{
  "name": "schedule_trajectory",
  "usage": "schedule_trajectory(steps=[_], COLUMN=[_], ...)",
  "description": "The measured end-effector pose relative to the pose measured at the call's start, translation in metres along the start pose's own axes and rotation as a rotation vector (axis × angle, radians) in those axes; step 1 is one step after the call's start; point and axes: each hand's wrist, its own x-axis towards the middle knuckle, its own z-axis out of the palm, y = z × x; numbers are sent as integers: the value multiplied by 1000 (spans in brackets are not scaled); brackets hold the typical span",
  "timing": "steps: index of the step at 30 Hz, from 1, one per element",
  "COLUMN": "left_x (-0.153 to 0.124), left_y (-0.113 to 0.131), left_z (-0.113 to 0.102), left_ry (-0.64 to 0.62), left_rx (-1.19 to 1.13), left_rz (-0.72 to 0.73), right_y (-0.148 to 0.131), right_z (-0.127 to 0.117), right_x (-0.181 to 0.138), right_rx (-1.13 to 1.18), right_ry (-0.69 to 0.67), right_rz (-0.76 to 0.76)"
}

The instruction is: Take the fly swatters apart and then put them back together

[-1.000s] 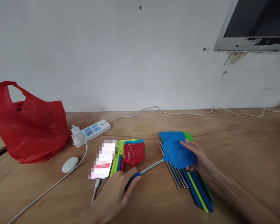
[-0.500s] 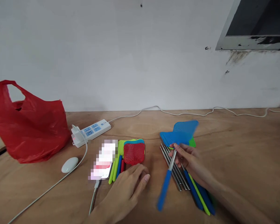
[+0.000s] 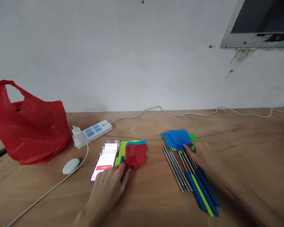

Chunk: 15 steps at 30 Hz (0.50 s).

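My right hand [image 3: 200,154] is at the neck of a blue fly swatter [image 3: 180,138], thumb on the lower edge of its mesh head and the other fingers partly hidden. That swatter lies on a stack of blue and green swatters, whose blue and lime handles [image 3: 198,192] point towards me. Several loose metal rods [image 3: 176,168] lie just left of them. My left hand [image 3: 110,184] is curled over short loose handles, with its fingertips closed at a red handle [image 3: 125,164]. A lime handle [image 3: 117,161] shows beside it. Beyond, a red swatter head [image 3: 136,154] overlaps blue and lime heads.
A lit phone [image 3: 106,160] lies beside my left hand. Behind it are a white power strip [image 3: 94,132] and a white oval device [image 3: 71,166] with a cable. A red plastic bag [image 3: 35,129] stands at the left. A white cord runs along the wall.
My right hand has brought the blue swatter down onto the stack, its handle now lying with the others. My left hand has moved left, from below the red head onto the loose handles.
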Motion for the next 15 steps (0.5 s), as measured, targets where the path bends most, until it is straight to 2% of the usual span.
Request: schedule_trajectory(steps=[4, 9, 12, 15], left_x=[1, 1, -2, -6], left_y=[2, 2, 3, 5], left_z=[0, 1, 5, 8], left_ry=[-40, -42, -60, -91], left_rx=[-28, -33, -8, -8], left_rz=[-25, -55, -59, -44], right_y=[-4, -35, -51, -59], right_z=[-2, -3, 4, 19], right_x=[1, 0, -3, -8], right_rx=[-202, -250, -261, -302], right_ry=[-10, -178, -257, -277], right_rz=[-100, -320, -416, -452])
